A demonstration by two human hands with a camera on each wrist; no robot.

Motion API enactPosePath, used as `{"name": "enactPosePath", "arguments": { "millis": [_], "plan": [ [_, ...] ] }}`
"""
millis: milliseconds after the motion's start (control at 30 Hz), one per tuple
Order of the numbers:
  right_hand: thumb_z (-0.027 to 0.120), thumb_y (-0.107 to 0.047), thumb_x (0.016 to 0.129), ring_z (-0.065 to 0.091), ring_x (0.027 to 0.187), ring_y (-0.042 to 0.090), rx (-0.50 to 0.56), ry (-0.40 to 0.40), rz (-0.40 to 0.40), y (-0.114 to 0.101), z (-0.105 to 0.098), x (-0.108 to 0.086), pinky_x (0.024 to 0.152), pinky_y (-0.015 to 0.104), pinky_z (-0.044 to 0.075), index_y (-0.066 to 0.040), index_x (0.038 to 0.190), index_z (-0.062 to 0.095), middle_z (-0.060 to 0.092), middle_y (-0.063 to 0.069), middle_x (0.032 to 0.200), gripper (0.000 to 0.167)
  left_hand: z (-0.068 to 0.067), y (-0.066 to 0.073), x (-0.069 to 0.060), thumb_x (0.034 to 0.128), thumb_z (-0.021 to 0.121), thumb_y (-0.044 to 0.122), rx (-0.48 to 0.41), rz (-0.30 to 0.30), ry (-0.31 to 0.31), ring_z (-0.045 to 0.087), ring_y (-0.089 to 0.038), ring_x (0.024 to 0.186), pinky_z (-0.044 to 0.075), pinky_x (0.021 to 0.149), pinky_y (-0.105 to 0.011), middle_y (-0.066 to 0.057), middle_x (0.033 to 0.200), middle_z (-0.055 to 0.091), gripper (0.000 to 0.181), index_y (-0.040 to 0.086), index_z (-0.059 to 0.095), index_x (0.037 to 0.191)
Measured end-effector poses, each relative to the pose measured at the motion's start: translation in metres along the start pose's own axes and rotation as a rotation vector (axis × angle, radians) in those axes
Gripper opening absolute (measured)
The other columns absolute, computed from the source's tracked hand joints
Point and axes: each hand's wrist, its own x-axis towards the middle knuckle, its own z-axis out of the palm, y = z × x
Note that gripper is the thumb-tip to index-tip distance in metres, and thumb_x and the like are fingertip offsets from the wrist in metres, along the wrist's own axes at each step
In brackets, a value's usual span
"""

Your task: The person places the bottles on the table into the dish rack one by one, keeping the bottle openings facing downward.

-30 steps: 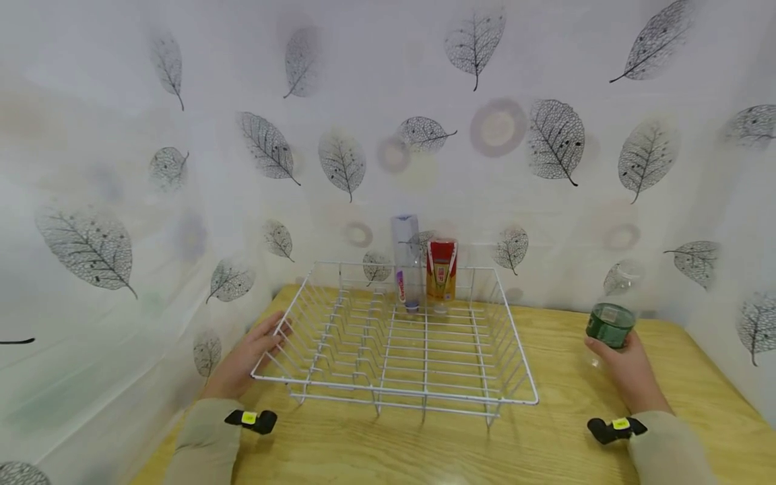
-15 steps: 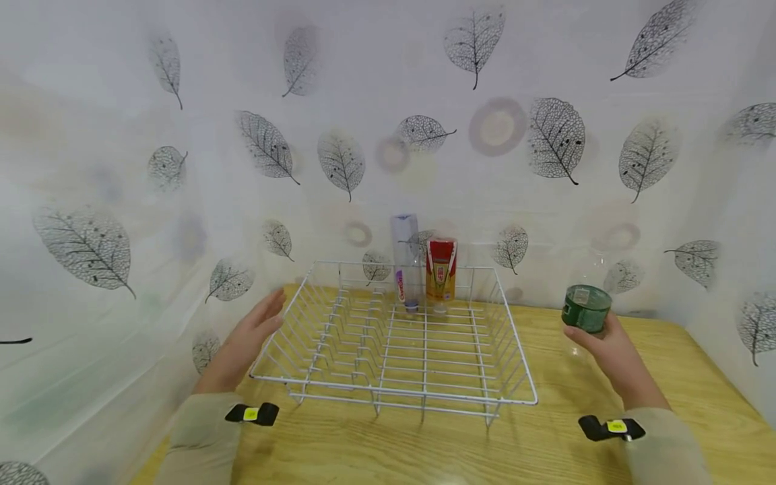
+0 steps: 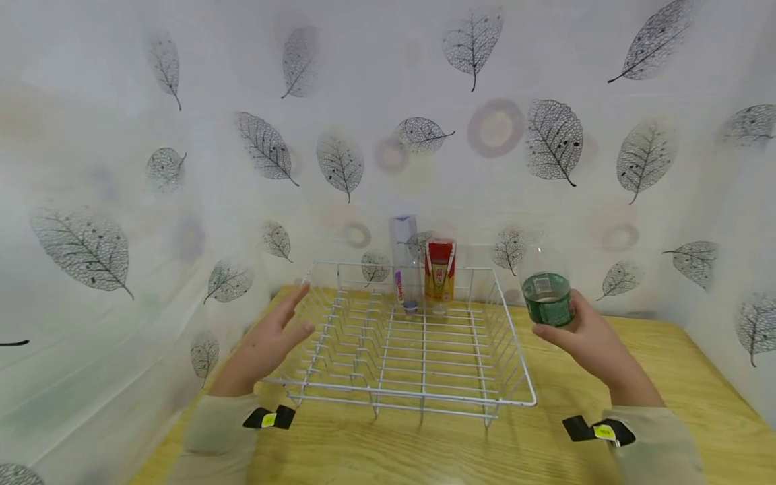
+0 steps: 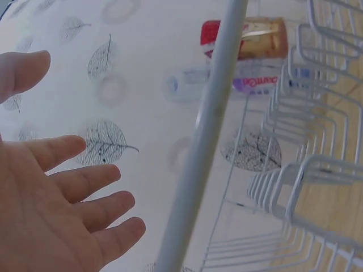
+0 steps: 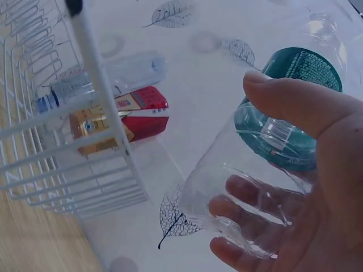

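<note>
My right hand (image 3: 582, 343) grips a clear plastic bottle (image 3: 547, 298) with a green label, held above the table just right of the rack. In the right wrist view, the thumb lies across the bottle's label (image 5: 303, 71) and the fingers curl round its clear part. My left hand (image 3: 267, 347) is beside the left side of the white wire dish rack (image 3: 424, 394); its fingers are spread and hold nothing in the left wrist view. At the rack's back stand a clear bottle (image 3: 405, 263) with a purple label, cap end down, and a red-and-yellow-labelled bottle (image 3: 439, 269).
The rack stands on a yellow wood-grain table (image 3: 339, 448). A pale sheet (image 3: 388, 81) printed with dark leaves hangs behind and along both sides. Upright wire dividers (image 3: 364, 337) line the left half of the rack.
My right hand has carried the green-labelled bottle left, toward the rack. My left hand has come away from the rack's left side, lifted, and shifted right with its fingers extended.
</note>
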Motion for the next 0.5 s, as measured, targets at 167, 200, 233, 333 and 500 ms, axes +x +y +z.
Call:
{"name": "enactPosePath", "arguments": {
  "millis": [167, 200, 233, 333, 500],
  "plan": [
    [0.076, -0.03, 0.093, 0.046, 0.128, 0.053, -0.053, -0.011, -0.058, -0.02, 0.005, -0.002, 0.092, 0.07, 0.043, -0.007, 0.159, 0.021, 0.046, 0.027, 0.144, 0.089, 0.012, 0.012, 0.003, 0.1022, 0.058, 0.045, 0.055, 0.007, -0.008, 0.018, -0.047, 0.148, 0.022, 0.108, -0.075, -0.005, 0.168, 0.012, 0.075, 0.038, 0.013, 0.163],
    [0.076, -0.031, 0.092, 0.044, 0.13, 0.054, -0.067, -0.008, -0.067, -0.023, 0.006, -0.003, 0.093, 0.073, 0.041, -0.008, 0.16, 0.021, 0.047, 0.026, 0.144, 0.09, 0.014, 0.014, 0.003, 0.1017, 0.058, 0.045, 0.062, 0.01, -0.011, 0.018, -0.046, 0.148, 0.022, 0.108, -0.076, -0.006, 0.168, 0.012, 0.076, 0.039, 0.014, 0.163],
    [0.077, -0.032, 0.092, 0.044, 0.13, 0.055, -0.074, -0.006, -0.075, -0.026, 0.008, -0.003, 0.094, 0.074, 0.04, -0.01, 0.16, 0.021, 0.047, 0.025, 0.145, 0.09, 0.016, 0.016, 0.004, 0.1008, 0.06, 0.046, 0.06, 0.008, -0.015, 0.017, -0.044, 0.149, 0.021, 0.108, -0.076, -0.004, 0.168, 0.013, 0.077, 0.04, 0.014, 0.162],
    [0.078, -0.037, 0.09, 0.049, 0.126, 0.054, -0.112, 0.0, -0.1, -0.034, 0.013, -0.005, 0.092, 0.074, 0.04, -0.014, 0.158, 0.027, 0.052, 0.021, 0.141, 0.088, 0.023, 0.024, 0.005, 0.099, 0.062, 0.046, 0.079, 0.04, -0.024, 0.017, -0.041, 0.15, 0.02, 0.109, -0.076, -0.004, 0.168, 0.016, 0.079, 0.04, 0.015, 0.162],
    [0.08, -0.046, 0.085, 0.058, 0.117, 0.046, -0.214, -0.006, -0.156, -0.045, 0.025, -0.005, 0.087, 0.07, 0.047, -0.019, 0.153, 0.04, 0.061, 0.013, 0.133, 0.083, 0.037, 0.042, 0.007, 0.0951, 0.068, 0.047, 0.113, 0.115, -0.023, 0.018, -0.034, 0.151, 0.02, 0.113, -0.069, 0.0, 0.167, 0.018, 0.085, 0.039, 0.017, 0.162]
  ]
}}
